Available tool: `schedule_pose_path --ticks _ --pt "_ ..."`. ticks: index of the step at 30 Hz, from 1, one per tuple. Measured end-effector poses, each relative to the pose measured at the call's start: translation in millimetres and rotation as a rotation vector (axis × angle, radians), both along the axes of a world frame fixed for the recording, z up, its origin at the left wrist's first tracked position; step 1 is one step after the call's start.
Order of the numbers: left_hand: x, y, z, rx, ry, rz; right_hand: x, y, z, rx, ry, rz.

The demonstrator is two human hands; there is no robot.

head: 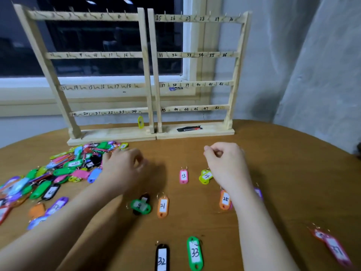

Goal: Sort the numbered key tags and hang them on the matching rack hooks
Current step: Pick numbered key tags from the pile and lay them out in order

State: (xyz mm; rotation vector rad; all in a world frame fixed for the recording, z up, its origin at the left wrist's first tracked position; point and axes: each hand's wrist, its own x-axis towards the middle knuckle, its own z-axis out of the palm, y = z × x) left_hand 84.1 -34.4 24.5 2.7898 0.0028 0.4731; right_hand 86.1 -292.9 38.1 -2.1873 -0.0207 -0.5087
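Two wooden racks [148, 75] with numbered hooks stand at the table's back. A yellow tag [140, 122] hangs under hook 24. A heap of coloured key tags [64, 169] lies at the left. My left hand [123, 169] hovers at the heap's right edge, fingers curled; what it holds is hidden. My right hand [224, 161] is over the middle of the table, fingers curled, nothing visible in them. Laid out singly are pink 13 [183, 176], yellow 14 [206, 176], orange 21 [162, 207], orange 25 [225, 200], green 9 [140, 206], black 32 [162, 258], green 33 [195, 253].
A red tag [334, 247] lies near the table's right edge [332, 149]. A black flat object [189, 128] rests on the right rack's base. A window and wall stand behind the racks. A purple tag [258, 192] peeks out behind my right forearm.
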Motion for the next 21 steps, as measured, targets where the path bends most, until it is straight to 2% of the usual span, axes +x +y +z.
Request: schedule_pose_path --ticks 3,6,12,16,21 --pt "-11 76 -11 -0.027 -0.073 0.097 -6 19 -1 -0.071 0.019 0.103" --pt "-21 129 -20 0.017 -0.035 0.216 -9 35 -3 -0.013 0.095 0.179" --pt "-28 144 -27 0.064 -0.075 0.170 -11 62 -11 -0.071 0.162 0.249" --pt "-29 139 -28 0.090 -0.028 0.065 0 95 -3 -0.279 0.165 0.322" --pt "-27 144 -27 0.088 -0.014 0.038 28 148 7 -0.672 0.172 0.519"
